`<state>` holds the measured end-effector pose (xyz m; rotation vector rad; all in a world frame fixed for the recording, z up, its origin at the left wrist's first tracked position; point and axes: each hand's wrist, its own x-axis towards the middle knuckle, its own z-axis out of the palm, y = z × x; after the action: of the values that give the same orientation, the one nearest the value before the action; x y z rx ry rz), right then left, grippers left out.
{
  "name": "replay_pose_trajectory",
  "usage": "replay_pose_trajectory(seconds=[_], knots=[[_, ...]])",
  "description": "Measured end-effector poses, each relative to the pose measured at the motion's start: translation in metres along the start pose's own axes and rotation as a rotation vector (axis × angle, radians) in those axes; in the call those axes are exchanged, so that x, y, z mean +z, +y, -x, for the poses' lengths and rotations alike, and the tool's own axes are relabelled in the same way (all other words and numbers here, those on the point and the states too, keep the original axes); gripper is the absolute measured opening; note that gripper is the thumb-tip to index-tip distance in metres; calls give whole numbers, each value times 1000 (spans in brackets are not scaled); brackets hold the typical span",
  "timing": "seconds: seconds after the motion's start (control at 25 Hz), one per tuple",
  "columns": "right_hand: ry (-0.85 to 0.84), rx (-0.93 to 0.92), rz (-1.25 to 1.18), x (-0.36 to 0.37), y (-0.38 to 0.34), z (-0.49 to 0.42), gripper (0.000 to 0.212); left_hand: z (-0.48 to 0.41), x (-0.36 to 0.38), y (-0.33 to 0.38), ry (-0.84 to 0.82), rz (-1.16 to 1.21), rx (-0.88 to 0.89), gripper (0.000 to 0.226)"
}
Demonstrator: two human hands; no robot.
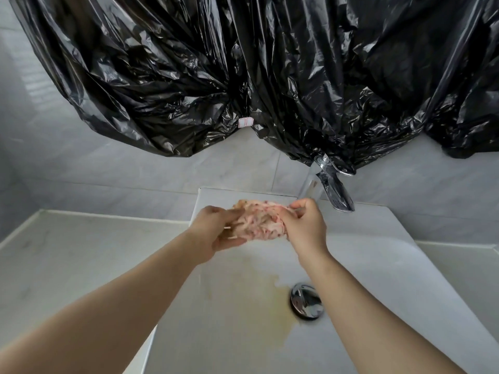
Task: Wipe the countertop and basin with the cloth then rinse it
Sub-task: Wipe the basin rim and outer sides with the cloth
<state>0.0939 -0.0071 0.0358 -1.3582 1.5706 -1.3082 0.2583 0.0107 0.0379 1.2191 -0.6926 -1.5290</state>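
Note:
A bunched pink-and-white patterned cloth [258,221] is held over the white basin [378,255], just left of the chrome tap [336,190]. My left hand [216,230] grips its left end and my right hand [305,225] grips its right end, both closed on the fabric. A stream of water [307,184] falls from the tap region onto the cloth's right end. Yellowish water lies pooled in the basin [272,290] beside the chrome drain plug [306,300].
Black plastic sheeting [243,76] hangs over the wall above the tap. The grey countertop [67,260] stretches left of the basin, with more counter at the right [464,271]. Grey tiles [135,168] back the counter.

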Motion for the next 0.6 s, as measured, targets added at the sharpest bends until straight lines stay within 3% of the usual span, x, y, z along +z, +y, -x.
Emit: replay_pose_trajectory(seconds=[0.04, 0.08, 0.12, 0.2, 0.28, 0.32, 0.4, 0.52, 0.6], knots=[[50, -41, 44, 6, -3, -8, 22, -10, -2, 6, 26, 81, 51, 52], [91, -139, 137, 12, -1, -12, 30, -19, -3, 11, 73, -1, 124, 58], [126, -307, 306, 20, 2, -13, 34, -25, -5, 16, 126, -285, 208, 60], [96, -636, 678, 42, 18, -14, 33, -33, -15, 11, 238, -1115, 388, 50], [-164, -664, 912, 62, 28, -19, 51, -37, -30, 2, 267, -1478, 465, 43], [-270, -638, 971, 68, 34, -25, 62, -37, -36, -3, 277, -1509, 445, 44], [-359, -591, 1024, 68, 42, -41, 63, -38, -48, -12, 280, -1440, 379, 47], [-77, -462, 1019, 56, 52, -54, 73, -36, -55, -21, 279, -1297, 340, 53], [-12, -313, 984, 75, 45, -50, 64, -38, -57, -22, 323, -1180, 342, 56]])
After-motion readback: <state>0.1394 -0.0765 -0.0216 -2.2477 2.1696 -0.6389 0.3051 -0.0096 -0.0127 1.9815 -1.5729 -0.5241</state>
